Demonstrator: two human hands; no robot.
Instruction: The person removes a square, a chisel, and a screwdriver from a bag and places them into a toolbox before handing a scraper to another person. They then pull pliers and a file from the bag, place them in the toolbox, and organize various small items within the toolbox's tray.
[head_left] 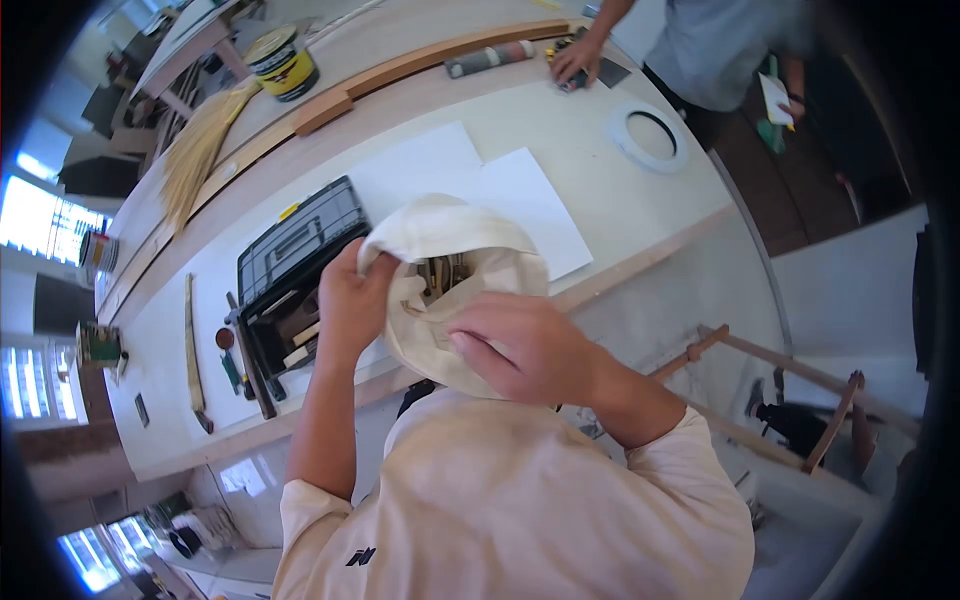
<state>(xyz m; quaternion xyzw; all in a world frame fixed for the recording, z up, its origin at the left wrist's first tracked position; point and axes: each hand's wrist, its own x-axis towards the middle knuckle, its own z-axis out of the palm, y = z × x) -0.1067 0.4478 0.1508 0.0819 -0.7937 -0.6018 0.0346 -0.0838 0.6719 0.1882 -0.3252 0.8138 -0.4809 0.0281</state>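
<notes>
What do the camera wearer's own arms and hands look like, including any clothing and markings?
The left hand and right hand are bare; no gloves or wristbands show. Short cream cloth sleeves leave both forearms uncovered. The matching cream cloth shirt bears a small black angular mark.

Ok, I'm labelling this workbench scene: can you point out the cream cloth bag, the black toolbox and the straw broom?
Cream cloth bag (452, 230), head view: the cloth above its opening.
Black toolbox (303, 242), head view: its raised lid.
Straw broom (205, 142), head view: its bristles.
</notes>
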